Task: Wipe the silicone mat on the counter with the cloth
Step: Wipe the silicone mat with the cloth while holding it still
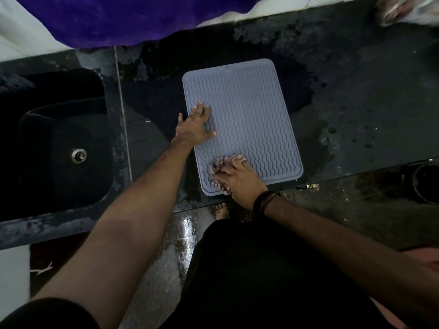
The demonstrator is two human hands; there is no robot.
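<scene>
A grey silicone mat (pixel 247 115) with wavy ridges lies flat on the dark counter (pixel 356 103), its near edge close to the counter's front edge. My left hand (pixel 194 125) rests flat with fingers spread on the mat's left edge, pressing it down. My right hand (pixel 237 179) grips a bunched, striped pinkish cloth (pixel 225 163) and presses it on the mat's near left corner. A dark band circles my right wrist.
A black sink (pixel 64 148) with a metal drain (pixel 79 156) is sunk into the counter at the left. Purple fabric (pixel 118 17) hangs over the counter's far edge. A dark round container (pixel 427 181) stands on the wet floor at the right. My bare foot (pixel 221 211) is below the counter edge.
</scene>
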